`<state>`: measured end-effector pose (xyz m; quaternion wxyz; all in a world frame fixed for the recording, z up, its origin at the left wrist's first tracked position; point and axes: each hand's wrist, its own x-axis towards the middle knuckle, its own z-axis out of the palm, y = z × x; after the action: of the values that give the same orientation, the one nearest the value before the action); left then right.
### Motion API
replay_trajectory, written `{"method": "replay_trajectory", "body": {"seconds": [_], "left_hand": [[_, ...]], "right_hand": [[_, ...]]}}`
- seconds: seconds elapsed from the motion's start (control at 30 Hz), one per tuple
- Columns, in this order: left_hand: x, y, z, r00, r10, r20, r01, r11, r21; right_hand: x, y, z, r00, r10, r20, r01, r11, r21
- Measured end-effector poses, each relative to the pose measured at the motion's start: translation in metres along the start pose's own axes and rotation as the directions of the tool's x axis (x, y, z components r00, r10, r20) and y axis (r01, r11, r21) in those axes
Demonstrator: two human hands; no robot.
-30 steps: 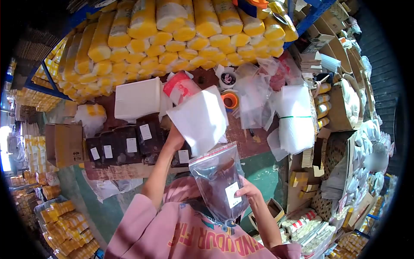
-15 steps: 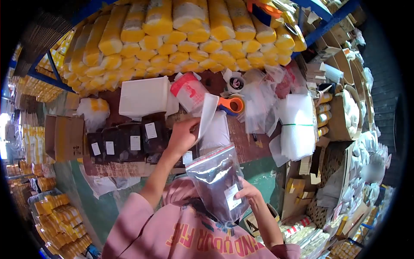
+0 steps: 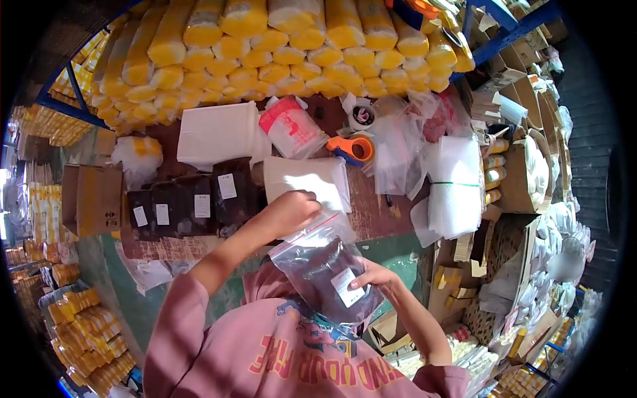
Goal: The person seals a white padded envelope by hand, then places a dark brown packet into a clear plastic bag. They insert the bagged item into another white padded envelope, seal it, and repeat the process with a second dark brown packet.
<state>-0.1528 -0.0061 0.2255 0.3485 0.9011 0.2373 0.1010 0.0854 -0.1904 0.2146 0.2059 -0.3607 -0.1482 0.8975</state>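
Observation:
My right hand is closed round the side of a clear zip bag with dark contents and a white label, its thumb on the label. The bag hangs tilted in front of my shirt. My left hand is above the bag's zip edge, over a white flat pad on the table. Its fingers are curled and whatever they pinch is too hidden to name. To its left, several dark labelled packets stand in a row.
On the red-brown table are a white box, a red-and-white pack, an orange tape dispenser, clear bags and a banded foam stack. Yellow-white rolls are piled behind; a cardboard box sits left.
The white pad has come down from upright to lying flat. My left hand has moved right and nearer the bag's zip edge. The held bag has shifted slightly left.

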Motion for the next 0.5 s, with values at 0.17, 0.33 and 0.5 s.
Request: {"method": "replay_trajectory", "body": {"seconds": [0.17,0.33,0.5], "left_hand": [[0.001,0.001,0.007,0.994,-0.05,-0.099,0.034,0.988,-0.15],[0.0,0.007,0.006,0.997,-0.028,-0.065,0.018,0.989,-0.144],[-0.01,-0.002,0.009,0.992,0.084,0.09,-0.077,0.994,-0.075]], "right_hand": [[0.013,-0.005,0.005,0.998,-0.017,0.056,0.021,0.997,-0.068],[0.013,-0.007,0.009,0.997,0.05,0.051,-0.051,0.999,0.017],[0.006,0.012,0.003,0.993,-0.038,-0.114,0.051,0.993,0.109]]}}
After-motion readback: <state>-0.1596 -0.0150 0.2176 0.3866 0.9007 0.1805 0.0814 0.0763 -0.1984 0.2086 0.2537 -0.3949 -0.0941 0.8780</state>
